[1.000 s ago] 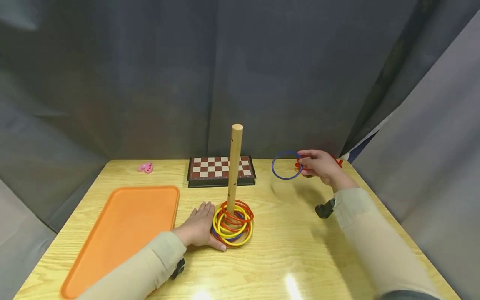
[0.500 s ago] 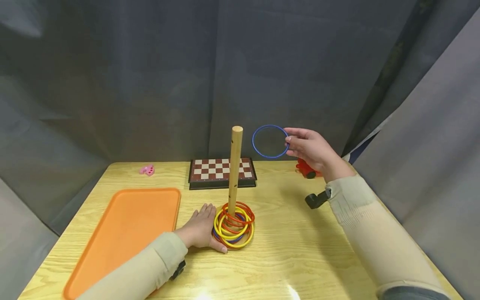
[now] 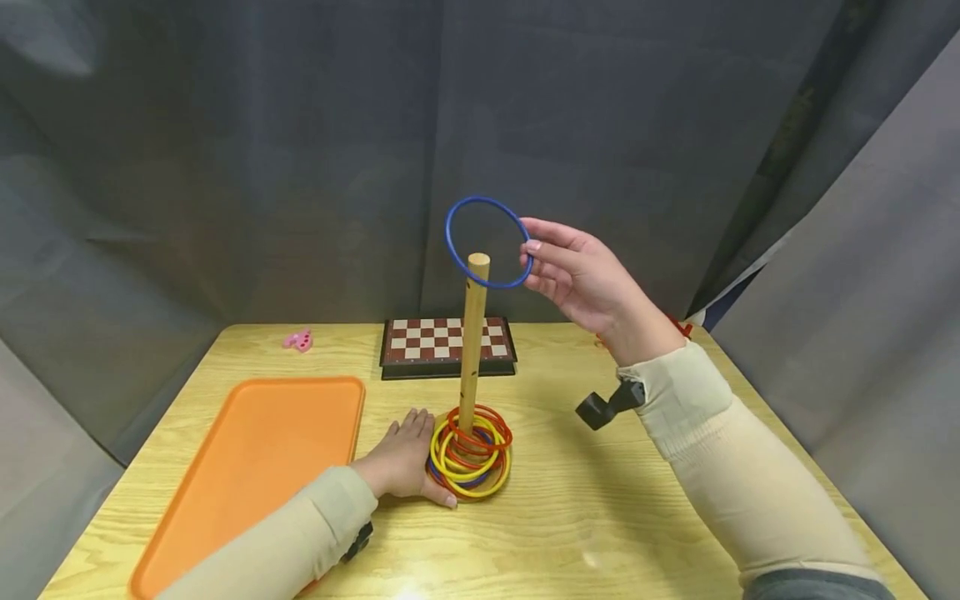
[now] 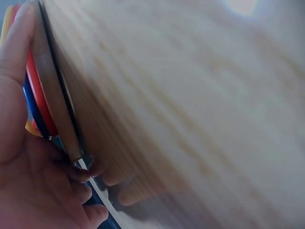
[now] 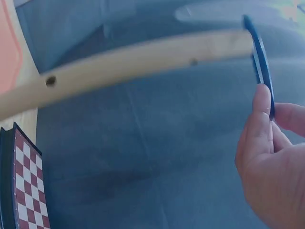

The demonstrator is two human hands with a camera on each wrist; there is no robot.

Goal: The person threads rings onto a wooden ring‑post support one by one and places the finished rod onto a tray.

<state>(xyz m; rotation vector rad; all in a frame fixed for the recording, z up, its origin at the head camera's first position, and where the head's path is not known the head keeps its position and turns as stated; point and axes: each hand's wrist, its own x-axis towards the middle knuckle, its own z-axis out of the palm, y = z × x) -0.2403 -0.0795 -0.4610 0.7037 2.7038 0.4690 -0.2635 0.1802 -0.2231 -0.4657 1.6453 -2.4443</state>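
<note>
Right hand [image 3: 592,287] pinching blue ring [image 3: 487,242] at peg [image 3: 472,342] top, left hand [image 3: 401,458] beside stacked rings [image 3: 471,452]

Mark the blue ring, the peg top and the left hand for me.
blue ring [image 3: 453,250]: head view, left arc of the hoop.
peg [image 3: 477,262]: head view, rounded top end.
left hand [image 3: 401,458]: head view, back of the hand.

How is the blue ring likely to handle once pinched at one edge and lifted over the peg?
Probably stiff: the blue ring keeps its round shape though the right hand pinches only one edge. Likely light, since fingertips alone carry it. Its thin, smooth rim might roll if dropped beside the wooden peg.
</note>
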